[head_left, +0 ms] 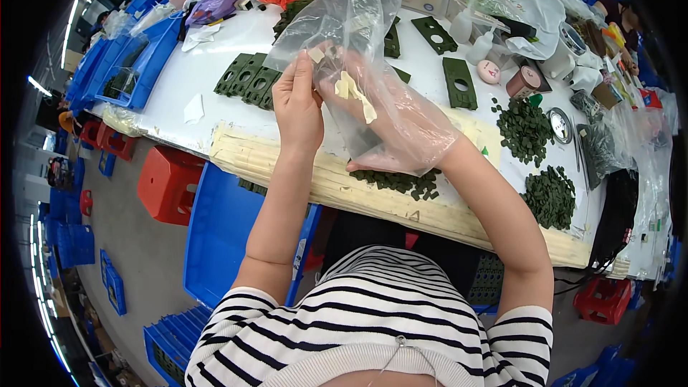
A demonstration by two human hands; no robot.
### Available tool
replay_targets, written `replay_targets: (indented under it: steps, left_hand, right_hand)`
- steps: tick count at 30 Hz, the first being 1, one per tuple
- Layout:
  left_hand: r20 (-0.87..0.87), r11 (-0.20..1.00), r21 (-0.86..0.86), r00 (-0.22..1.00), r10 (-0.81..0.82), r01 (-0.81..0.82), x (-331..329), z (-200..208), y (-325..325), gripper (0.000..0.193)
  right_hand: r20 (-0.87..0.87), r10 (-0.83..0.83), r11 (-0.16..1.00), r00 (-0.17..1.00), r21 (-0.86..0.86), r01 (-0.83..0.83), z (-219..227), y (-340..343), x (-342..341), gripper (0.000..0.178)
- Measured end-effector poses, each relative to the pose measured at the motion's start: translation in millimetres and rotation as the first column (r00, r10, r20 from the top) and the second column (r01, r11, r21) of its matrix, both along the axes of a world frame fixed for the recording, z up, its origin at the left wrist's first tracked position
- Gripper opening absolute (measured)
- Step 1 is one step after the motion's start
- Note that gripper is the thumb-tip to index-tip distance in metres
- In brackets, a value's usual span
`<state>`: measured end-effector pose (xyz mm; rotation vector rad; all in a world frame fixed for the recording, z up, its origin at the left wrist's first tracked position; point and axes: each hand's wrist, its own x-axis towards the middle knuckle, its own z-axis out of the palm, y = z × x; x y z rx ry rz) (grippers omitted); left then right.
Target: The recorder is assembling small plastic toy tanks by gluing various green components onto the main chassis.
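With the left hand (297, 104), pinching the clear plastic bag (373, 20) above the white table (175, 97); with the right hand (393, 113) inside it, cannot tell whether gripping. Flanked by dark green pieces (523, 131) rightward, and leftward by a red stool (161, 183) on grey floor (122, 229).

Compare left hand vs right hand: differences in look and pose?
1. The left hand is outside the clear bag; the right hand is inside it.
2. The left hand shows plainly, its fingers bunched at the bag's side; the right hand shows hazily through plastic, its grip hard to tell.
3. The left hand points nearly straight up in the picture; the right hand slants up and left.
Shared: both touch the bag.
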<state>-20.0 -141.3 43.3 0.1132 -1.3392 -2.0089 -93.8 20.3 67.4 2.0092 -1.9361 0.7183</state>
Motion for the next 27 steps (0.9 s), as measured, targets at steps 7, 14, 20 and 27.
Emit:
replay_targets:
  steps: [7,14,20,27]
  left_hand:
    - [0.036,1.000,-0.027,0.999,-0.012,0.013,-2,5,-2,0.037]
    - [0.104,0.994,-0.106,0.994,0.017,-0.006,-7,2,-6,0.035]
    - [0.133,0.993,-0.120,0.991,0.030,-0.014,-5,12,-7,0.037]
    - [0.176,0.976,-0.194,0.982,-0.067,0.101,-3,11,-21,0.041]
  right_hand:
    - [-0.034,-0.034,0.999,0.999,0.013,0.035,-5,-4,-2,0.101]
    - [-0.048,-0.105,0.994,0.993,-0.041,0.103,-2,-4,1,0.098]
    - [-0.051,-0.085,0.996,0.995,0.014,0.086,4,-1,2,0.091]
    - [-0.082,-0.061,0.998,0.995,-0.003,0.061,-2,-12,1,0.086]
